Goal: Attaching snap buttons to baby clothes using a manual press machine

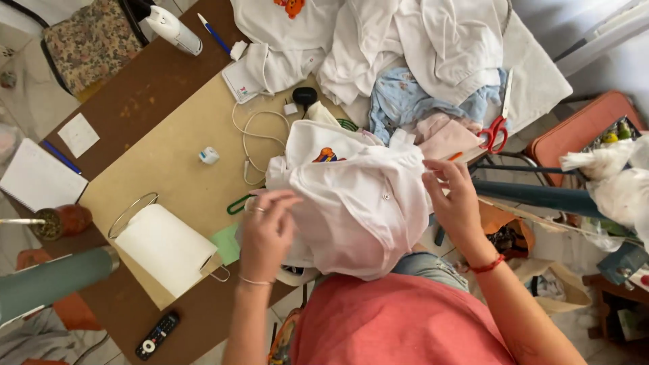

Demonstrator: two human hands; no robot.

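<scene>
My left hand [267, 233] and right hand [454, 199] each pinch the white garment [358, 203] (small snap visible) in closed fingers above the bench [176, 162].

We count two hands at six o'clock, one pair of red-handled scissors [499, 122] at two, one paper towel roll [165, 249] at eight, one remote control [157, 335] at seven, and one white notepad [37, 179] at nine.

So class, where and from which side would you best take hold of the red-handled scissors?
Grip the scissors by the red loop handles, coming from the near side. The handles lie toward the person, exposed on the cloth pile, while the blades point away up the pile, so this probably keeps fingers off the edges.
</scene>
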